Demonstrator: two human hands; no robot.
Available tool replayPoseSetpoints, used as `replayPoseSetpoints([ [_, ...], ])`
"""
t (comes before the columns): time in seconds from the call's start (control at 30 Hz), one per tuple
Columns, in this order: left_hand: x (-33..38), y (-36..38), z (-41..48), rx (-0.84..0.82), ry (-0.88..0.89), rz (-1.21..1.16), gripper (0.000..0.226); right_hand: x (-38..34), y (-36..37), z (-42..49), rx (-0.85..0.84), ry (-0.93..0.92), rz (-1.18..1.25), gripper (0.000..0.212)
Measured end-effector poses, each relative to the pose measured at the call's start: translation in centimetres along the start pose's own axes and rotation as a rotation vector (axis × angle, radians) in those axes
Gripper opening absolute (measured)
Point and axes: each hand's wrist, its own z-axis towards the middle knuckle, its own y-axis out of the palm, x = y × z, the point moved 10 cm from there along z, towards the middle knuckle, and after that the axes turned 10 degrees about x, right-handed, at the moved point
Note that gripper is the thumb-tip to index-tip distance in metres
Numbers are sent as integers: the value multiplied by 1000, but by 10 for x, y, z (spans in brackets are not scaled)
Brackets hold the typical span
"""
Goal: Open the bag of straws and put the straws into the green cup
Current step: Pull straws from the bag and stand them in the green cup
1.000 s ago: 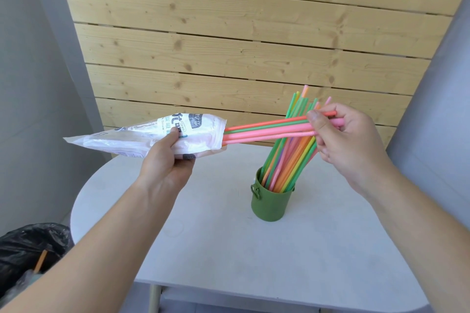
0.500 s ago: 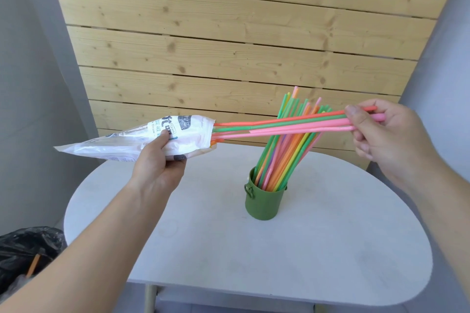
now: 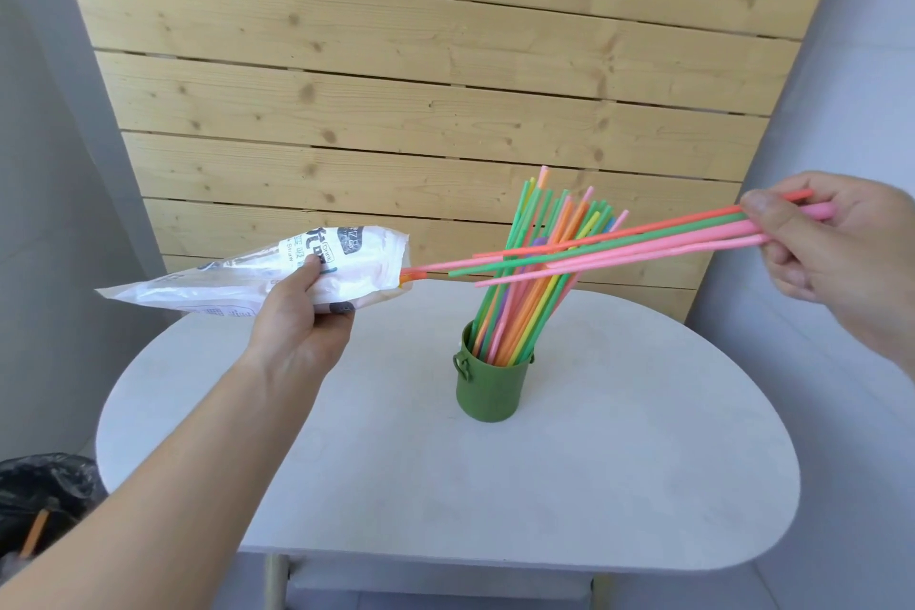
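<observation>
The cup [image 3: 490, 386] stands on the table [image 3: 619, 485], near its middle. A bunch of straws [image 3: 525, 307] stands in the cup and leans to the right. Up on the left, above the table's edge, the left hand [image 3: 302, 317] holds the bag [image 3: 223, 285], with its mouth facing right. A few straws [image 3: 643, 240] reach from near that mouth, across the bunch, to the right hand [image 3: 837, 248], which pinches their ends. The plank wall [image 3: 421, 89] is behind the table. A bin bag [image 3: 44, 490] sits low on the left.

White, round-edged oval tabletop [image 3: 619, 485] on a pale wooden leg [image 3: 276, 582]. One item stands on it: a small green cylindrical metal cup [image 3: 490, 386], upright, near centre, ring handle at 9 o'clock. Multicoloured plastic straws [image 3: 534, 292] inside lean toward 1 o'clock.
</observation>
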Motion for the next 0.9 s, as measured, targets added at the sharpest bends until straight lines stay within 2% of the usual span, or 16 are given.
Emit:
replayPoseSetpoints([
  [0.23, -1, 3, 4, -21, -6, -12, 6, -4, -8, 4, -64, -46, -172, 19],
  [0.53, 0, 3, 8, -26, -8, -82, 34, -13, 25, -1, -196, -105, -394, 11],
  [0.73, 1, 1, 10, -16, -5, -77, 24, -35, 61, 4, -248, -216, -574, 20],
  [0.9, 4, -5, 15, 2, -3, -65, 14, -34, 86, 11, -301, -210, -624, 24],
])
